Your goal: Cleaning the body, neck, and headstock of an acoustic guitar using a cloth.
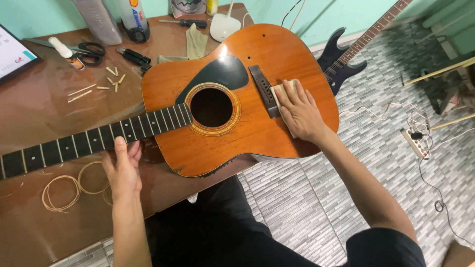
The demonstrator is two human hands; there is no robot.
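Guitar, the orange-brown acoustic one, lies flat on its back across the brown table with no strings on it, its lower body hanging off the table edge toward my lap, which I'd guess puts the top in easy reach. Next biggest: a dark electric guitar leans against the wall beyond the acoustic's lower bout, out of the way. My right hand is spread flat, palm down, pressing a pale folded cloth onto the top just beside the bridge, fingers open rather than curled around anything. My left hand sits under the neck on the near side, thumb up against the fretboard edge, loosely cupped, looks like it's just steadying the thing so it doesn't slide. Above the neck on the far side there's scissors, a small glue-type bottle, and scattered pale bridge pins, parked clear of the body. Coiled old strings lie below the neck, near my left hand.
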